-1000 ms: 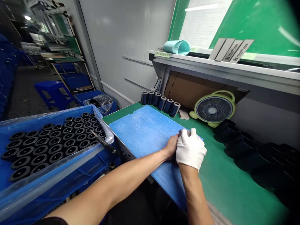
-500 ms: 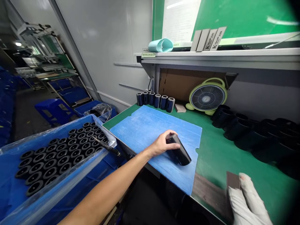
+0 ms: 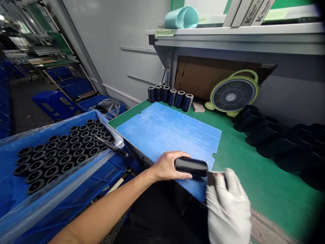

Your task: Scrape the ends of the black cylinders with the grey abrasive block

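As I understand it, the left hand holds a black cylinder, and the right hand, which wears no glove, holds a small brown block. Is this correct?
Not quite: the right hand does wear a glove, a white one, as the head view shows. The left hand does hold a black cylinder, and the right holds a small brown block.

"首件样品放置区" on shelf label (image 3: 164, 33), "K" on upright grey blocks (image 3: 262, 12)
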`<action>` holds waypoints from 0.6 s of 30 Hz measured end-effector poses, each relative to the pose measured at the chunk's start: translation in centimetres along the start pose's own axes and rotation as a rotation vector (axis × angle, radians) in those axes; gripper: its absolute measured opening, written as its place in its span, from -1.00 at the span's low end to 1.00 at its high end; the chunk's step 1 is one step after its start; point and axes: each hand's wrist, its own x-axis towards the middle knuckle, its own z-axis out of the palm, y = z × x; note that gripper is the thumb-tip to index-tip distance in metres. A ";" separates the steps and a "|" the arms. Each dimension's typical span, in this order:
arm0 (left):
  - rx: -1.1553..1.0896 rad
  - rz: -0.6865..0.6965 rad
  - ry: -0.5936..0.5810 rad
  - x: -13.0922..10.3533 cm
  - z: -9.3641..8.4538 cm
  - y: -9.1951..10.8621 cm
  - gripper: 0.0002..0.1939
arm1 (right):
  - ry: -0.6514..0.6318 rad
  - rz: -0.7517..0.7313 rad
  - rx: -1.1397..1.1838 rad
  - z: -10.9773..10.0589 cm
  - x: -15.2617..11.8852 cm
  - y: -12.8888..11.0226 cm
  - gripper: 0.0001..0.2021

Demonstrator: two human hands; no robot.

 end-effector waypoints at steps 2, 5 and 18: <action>0.010 0.030 0.010 -0.1 0.1 -0.1 -0.43 | -0.061 -0.054 -0.120 0.6 2.0 -1.8 -0.69; 0.034 0.076 0.034 -0.2 0.2 -0.2 -0.41 | -0.104 -0.072 -0.255 1.0 3.8 -2.7 -0.70; 0.042 0.069 0.068 -0.1 0.6 -0.5 -0.45 | -0.102 -0.080 -0.182 2.5 5.4 -1.7 -0.63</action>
